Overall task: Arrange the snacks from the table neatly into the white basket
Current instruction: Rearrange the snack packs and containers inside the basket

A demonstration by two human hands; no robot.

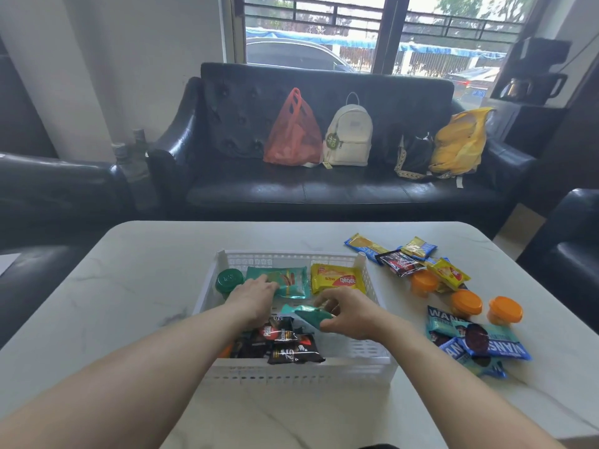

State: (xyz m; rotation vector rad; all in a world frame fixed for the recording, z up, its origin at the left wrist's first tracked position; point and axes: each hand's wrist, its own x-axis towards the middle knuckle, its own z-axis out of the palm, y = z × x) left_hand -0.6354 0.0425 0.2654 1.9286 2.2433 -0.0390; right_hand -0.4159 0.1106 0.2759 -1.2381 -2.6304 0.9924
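Head view: our right hand (pixel 348 314) pinches a teal packet (pixel 309 315) over the white basket (pixel 372 354), long axis slanting left-right. Our left hand (pixel 256 298) rests flat-fingered on a green packet (pixel 291 280).

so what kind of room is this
Probably a lounge or waiting room, perhaps in an office: a black leather sofa with bags on it, matching armchairs, a low marble-look coffee table, and a window facing parked cars.
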